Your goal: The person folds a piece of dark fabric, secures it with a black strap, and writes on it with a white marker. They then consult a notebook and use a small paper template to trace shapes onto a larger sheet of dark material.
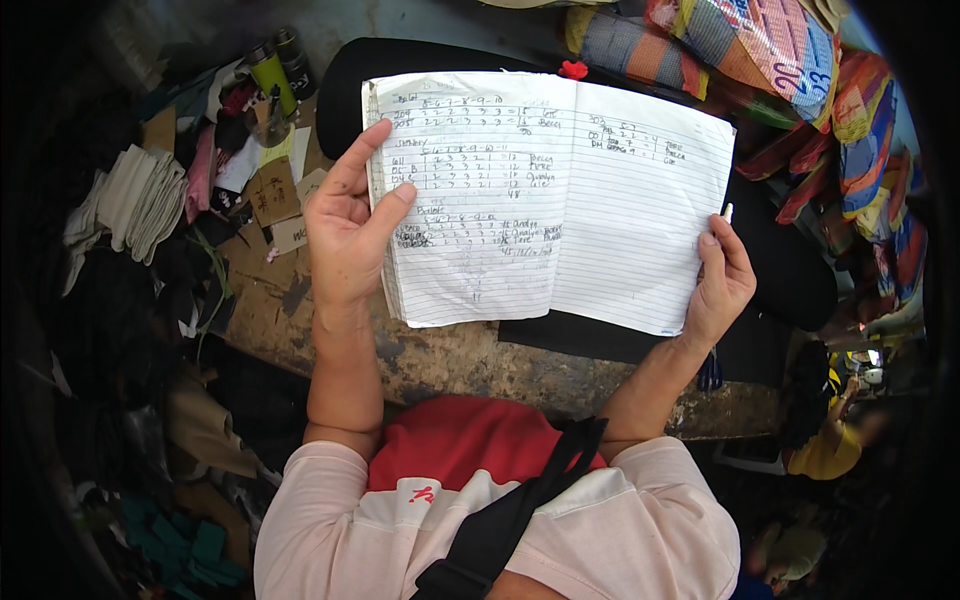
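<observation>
An open ruled notebook is spread in front of me, handwriting filling much of its left page and only the top of the right page. My left hand grips the left edge, thumb and index finger over the page and the other fingers hidden behind. At the lower right corner, my right hand is closed on the notebook's edge. A small white tip pokes up above its fingers; the kind of thing it belongs to does not show. Behind the notebook lies black material.
A worn table sits beneath, with folded pale cloth and cardboard pieces at left. A green bottle stands at the far left. Colourful woven sacks are piled at far right. Another person in yellow is at right.
</observation>
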`<state>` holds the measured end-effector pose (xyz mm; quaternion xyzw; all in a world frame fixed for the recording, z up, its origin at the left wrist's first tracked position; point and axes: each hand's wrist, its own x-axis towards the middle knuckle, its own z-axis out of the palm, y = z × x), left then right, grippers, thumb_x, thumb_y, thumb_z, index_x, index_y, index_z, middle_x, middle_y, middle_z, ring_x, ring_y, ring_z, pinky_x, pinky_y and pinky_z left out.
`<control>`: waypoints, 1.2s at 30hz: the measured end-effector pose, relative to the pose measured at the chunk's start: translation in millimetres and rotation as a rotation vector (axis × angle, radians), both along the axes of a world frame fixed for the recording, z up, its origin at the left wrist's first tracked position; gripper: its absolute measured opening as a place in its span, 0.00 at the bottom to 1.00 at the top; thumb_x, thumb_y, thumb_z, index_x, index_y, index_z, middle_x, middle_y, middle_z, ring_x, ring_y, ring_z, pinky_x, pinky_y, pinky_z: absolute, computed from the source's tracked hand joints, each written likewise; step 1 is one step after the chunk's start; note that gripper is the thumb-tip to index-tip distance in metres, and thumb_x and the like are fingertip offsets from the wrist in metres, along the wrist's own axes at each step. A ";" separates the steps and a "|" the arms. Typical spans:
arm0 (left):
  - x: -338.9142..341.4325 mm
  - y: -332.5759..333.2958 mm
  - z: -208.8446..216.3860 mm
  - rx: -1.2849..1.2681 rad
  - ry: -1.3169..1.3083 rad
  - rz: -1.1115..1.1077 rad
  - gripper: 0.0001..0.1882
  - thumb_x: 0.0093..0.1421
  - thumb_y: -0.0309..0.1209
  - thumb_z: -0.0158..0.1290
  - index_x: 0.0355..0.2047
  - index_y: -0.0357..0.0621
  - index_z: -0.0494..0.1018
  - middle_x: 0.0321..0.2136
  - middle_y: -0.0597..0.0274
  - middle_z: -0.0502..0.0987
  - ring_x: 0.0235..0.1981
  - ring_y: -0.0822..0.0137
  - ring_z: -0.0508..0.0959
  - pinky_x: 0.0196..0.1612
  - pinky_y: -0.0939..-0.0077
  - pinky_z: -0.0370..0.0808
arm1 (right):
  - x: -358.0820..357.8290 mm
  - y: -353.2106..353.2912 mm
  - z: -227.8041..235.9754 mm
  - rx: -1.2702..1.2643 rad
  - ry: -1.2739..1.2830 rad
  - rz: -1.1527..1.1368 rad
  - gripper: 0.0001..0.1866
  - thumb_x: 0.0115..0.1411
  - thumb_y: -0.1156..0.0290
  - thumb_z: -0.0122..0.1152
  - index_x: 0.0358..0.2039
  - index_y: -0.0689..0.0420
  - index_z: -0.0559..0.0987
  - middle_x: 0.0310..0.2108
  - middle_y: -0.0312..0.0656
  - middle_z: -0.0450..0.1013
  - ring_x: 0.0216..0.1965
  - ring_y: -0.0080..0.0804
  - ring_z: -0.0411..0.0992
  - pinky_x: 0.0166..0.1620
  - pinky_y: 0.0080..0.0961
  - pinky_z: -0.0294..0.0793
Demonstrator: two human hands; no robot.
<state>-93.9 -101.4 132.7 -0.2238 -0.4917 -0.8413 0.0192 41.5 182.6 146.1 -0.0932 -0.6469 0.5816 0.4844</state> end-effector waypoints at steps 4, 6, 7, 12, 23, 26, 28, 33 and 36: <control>3.6 -4.8 -0.1 -0.021 0.002 0.039 0.28 0.52 0.11 0.49 0.55 0.28 0.61 0.46 0.46 0.72 0.45 0.68 0.75 0.47 0.79 0.72 | 2.5 -0.9 -0.4 0.015 -0.010 -0.042 0.11 0.54 0.84 0.57 0.39 0.70 0.77 0.34 0.44 0.75 0.35 0.21 0.72 0.43 0.14 0.69; 5.3 -6.3 0.2 -0.008 0.015 0.041 0.28 0.52 0.11 0.49 0.55 0.28 0.61 0.46 0.46 0.72 0.45 0.68 0.74 0.47 0.80 0.72 | 4.0 -1.2 0.2 0.021 0.010 -0.024 0.11 0.54 0.84 0.57 0.39 0.70 0.77 0.34 0.44 0.75 0.35 0.21 0.72 0.43 0.14 0.69; 6.3 -7.0 0.4 -0.001 0.003 0.047 0.28 0.52 0.11 0.49 0.55 0.28 0.61 0.47 0.46 0.72 0.45 0.68 0.74 0.47 0.80 0.72 | 4.8 -1.4 0.6 0.000 0.007 -0.042 0.11 0.54 0.84 0.57 0.39 0.70 0.77 0.34 0.44 0.75 0.35 0.21 0.72 0.43 0.14 0.69; 11.4 -9.3 0.3 0.011 0.029 0.050 0.28 0.52 0.11 0.49 0.56 0.28 0.60 0.47 0.46 0.72 0.46 0.69 0.74 0.48 0.80 0.71 | 7.7 -4.6 0.7 0.014 0.020 -0.018 0.10 0.54 0.85 0.57 0.39 0.70 0.78 0.34 0.45 0.76 0.35 0.21 0.72 0.43 0.14 0.70; 17.4 -13.4 -1.0 0.042 0.052 0.051 0.28 0.53 0.12 0.48 0.57 0.30 0.60 0.47 0.47 0.72 0.46 0.69 0.74 0.48 0.80 0.71 | 7.9 -8.1 -2.9 0.032 0.044 0.001 0.11 0.54 0.84 0.57 0.39 0.69 0.78 0.34 0.45 0.76 0.35 0.22 0.72 0.43 0.14 0.70; 18.6 -12.7 -0.9 0.042 0.040 0.053 0.28 0.53 0.12 0.48 0.57 0.30 0.59 0.47 0.47 0.72 0.45 0.69 0.74 0.48 0.80 0.71 | 8.2 -8.9 -2.7 0.029 0.034 0.000 0.11 0.54 0.85 0.57 0.39 0.69 0.78 0.35 0.45 0.76 0.35 0.22 0.72 0.43 0.15 0.70; 19.6 -12.5 -1.6 0.051 0.027 0.055 0.29 0.53 0.12 0.48 0.57 0.30 0.59 0.47 0.47 0.72 0.45 0.70 0.74 0.47 0.81 0.71 | 8.2 -9.6 -3.5 0.003 0.014 -0.028 0.11 0.54 0.85 0.57 0.39 0.69 0.77 0.35 0.46 0.76 0.36 0.23 0.72 0.44 0.15 0.70; 19.7 -13.7 -8.3 0.016 0.019 0.072 0.28 0.53 0.12 0.47 0.57 0.30 0.59 0.47 0.47 0.72 0.45 0.70 0.74 0.47 0.81 0.72 | 4.9 -8.5 -7.6 0.026 0.009 0.014 0.11 0.54 0.85 0.57 0.39 0.69 0.77 0.35 0.45 0.76 0.35 0.22 0.72 0.43 0.15 0.70; 16.8 -10.8 -16.5 0.002 -0.025 0.076 0.28 0.54 0.12 0.47 0.57 0.30 0.59 0.46 0.47 0.73 0.44 0.71 0.75 0.46 0.81 0.72 | 0.9 -7.8 -11.5 0.025 -0.010 0.030 0.11 0.54 0.84 0.57 0.39 0.69 0.78 0.35 0.45 0.76 0.35 0.22 0.72 0.43 0.15 0.70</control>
